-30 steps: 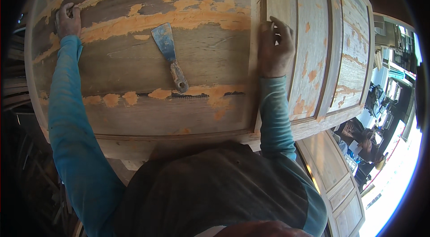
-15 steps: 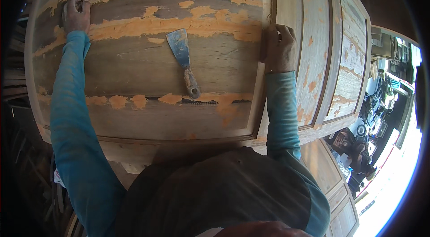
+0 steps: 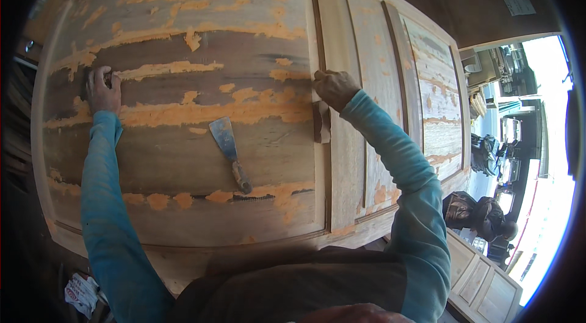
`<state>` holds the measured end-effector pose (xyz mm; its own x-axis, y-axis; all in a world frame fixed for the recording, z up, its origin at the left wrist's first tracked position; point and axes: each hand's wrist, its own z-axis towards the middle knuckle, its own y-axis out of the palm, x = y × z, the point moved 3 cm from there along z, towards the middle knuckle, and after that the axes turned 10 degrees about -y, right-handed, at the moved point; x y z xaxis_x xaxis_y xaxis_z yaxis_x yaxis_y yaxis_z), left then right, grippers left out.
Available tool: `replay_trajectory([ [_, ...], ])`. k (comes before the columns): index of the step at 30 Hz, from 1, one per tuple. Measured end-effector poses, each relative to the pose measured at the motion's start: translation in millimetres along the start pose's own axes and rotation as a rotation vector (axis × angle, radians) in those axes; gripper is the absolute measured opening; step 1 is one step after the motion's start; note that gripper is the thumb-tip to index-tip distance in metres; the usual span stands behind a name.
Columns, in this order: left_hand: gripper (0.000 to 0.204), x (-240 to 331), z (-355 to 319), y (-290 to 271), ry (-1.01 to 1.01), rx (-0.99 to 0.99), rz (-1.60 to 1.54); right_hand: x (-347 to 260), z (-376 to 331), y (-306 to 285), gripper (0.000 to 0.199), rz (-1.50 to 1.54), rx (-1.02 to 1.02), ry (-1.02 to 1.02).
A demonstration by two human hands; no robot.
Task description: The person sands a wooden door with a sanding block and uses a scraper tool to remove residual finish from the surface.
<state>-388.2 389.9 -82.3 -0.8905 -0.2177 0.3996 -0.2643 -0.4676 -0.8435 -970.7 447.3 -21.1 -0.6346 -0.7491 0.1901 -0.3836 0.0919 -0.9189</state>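
A wooden panelled door (image 3: 262, 140) lies flat before me, streaked with orange filler (image 3: 201, 114). On its left part my left hand (image 3: 105, 90) rests with fingers curled in; a small dark thing shows between thumb and fingers, too hidden to name. My right hand (image 3: 337, 88) is closed, its fingertips against the moulding (image 3: 318, 30) at the right side of the large panel; whatever they hold is hidden. Just below it lies a brown strip like folded sandpaper (image 3: 321, 121), on the same moulding. A putty knife (image 3: 229, 153) with a stained blade lies between my hands, untouched.
Narrower door panels (image 3: 430, 91) with filler patches continue to the right. Another panelled door (image 3: 485, 274) lies at lower right. Dark bags (image 3: 479, 216) sit beyond the door's right end. A white printed sack (image 3: 82, 293) is at lower left.
The view has shifted, so the door sits lower and further left. My right hand has moved farther up the moulding, baring the brown strip. My left hand stays at its place, and the knife lies unmoved.
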Motion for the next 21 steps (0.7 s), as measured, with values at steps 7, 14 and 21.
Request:
replay_trajectory([
  [7, 0.023, 15, -2, -10, -0.007, -0.003, -0.005, 8, 0, 5, 0.012, -0.004, 0.060, -0.200],
  [14, 0.024, 5, 0, -5, 0.047, 0.041, -0.024, 10, -3, 4, 0.020, 0.032, 0.062, -0.208],
  [21, 0.024, 4, -1, -3, 0.060, 0.066, -0.025, 12, -3, -16, 0.027, 0.203, 0.017, -0.134],
])
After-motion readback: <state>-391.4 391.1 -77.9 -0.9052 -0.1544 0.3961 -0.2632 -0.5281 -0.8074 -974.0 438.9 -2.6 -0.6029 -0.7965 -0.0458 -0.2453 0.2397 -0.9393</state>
